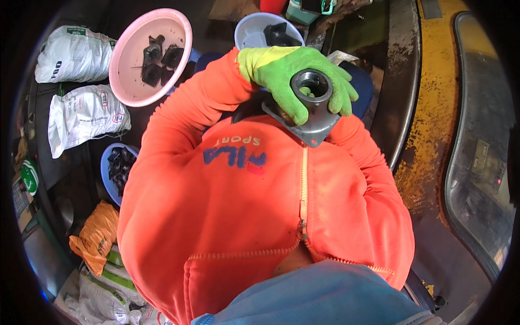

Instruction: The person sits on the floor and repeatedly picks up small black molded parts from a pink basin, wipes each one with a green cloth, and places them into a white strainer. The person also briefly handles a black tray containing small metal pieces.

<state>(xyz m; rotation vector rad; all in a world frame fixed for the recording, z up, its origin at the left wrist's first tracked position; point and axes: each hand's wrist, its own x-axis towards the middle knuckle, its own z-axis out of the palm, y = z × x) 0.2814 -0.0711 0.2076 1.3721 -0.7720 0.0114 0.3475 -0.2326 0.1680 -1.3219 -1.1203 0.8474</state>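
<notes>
Head view: the green-gloved left hand point(281, 67) clasps the black, square-flanged, round-necked part point(311, 131) before the red-orange zipped jacket point(233, 211), fingers straddling its neck; right fingers hidden. Dark moulded pieces point(152, 75) lie near the round pink plastic basin's point(120, 59) right rim; finished or waiting, unclear.

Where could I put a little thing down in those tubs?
The pink basin has bare room left of its black pieces, beside the rim. The pale basket has some left of its dark piece. The blue tub looks crowded.

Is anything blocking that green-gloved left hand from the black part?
Nothing visible: the gloved left hand is around the black flanged collar, thumb on one side and fingers on the other.
</notes>
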